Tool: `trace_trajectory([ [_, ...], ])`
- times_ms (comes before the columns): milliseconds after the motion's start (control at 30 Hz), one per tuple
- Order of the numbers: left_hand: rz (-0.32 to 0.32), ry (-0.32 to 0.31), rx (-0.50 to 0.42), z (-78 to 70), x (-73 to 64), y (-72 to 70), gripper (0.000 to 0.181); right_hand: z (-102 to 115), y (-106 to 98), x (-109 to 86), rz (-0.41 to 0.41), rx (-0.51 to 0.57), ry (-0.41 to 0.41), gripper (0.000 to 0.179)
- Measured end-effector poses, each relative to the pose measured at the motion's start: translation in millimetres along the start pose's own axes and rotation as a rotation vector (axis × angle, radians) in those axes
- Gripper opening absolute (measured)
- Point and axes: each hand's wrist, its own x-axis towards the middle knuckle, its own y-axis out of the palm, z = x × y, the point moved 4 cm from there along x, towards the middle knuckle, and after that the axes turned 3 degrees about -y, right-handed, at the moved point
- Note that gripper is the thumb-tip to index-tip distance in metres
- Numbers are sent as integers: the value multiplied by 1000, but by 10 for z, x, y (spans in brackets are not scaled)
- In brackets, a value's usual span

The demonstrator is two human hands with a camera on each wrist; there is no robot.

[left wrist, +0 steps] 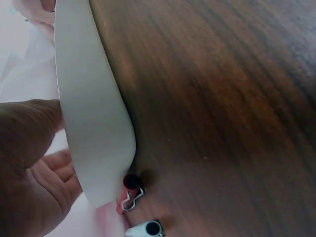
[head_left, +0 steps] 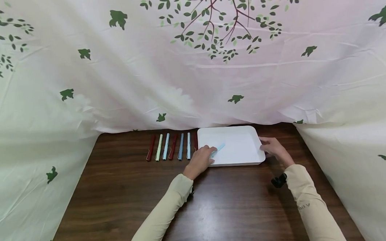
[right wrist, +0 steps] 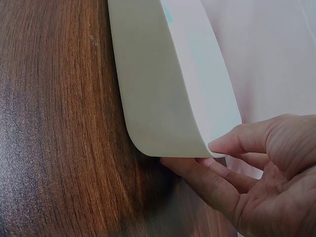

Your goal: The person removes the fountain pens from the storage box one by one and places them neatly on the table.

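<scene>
A shallow white tray (head_left: 239, 158) lies at the back of the table. My left hand (head_left: 200, 161) reaches over its left front part, and a light blue pen (head_left: 221, 146) runs out from between the thumb and fingers over the tray floor. In the left wrist view that pen is hidden behind the tray wall (left wrist: 94, 108). At the tray's right end my right hand (head_left: 273, 148) grips the rim. The right wrist view shows its thumb on the rim and fingers (right wrist: 207, 182) against the outside of the wall.
Left of the tray several clipped pens stand in a row, among them a dark red pen (head_left: 151, 148), a pale green pen (head_left: 159, 147) and a blue pen (head_left: 181, 146). Another red pen (left wrist: 131, 190) lies close against the tray's left end. A printed cloth (head_left: 191, 88) hangs around the table (head_left: 125, 197).
</scene>
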Motion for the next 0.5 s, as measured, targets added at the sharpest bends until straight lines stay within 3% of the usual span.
trace_trajectory([
  [333,49,-50,-16,-9,36,24,47,13,2,9,4,5,16,64],
  [500,17,-43,-8,-21,41,15,42,26,6,8,-2,13,4,65],
])
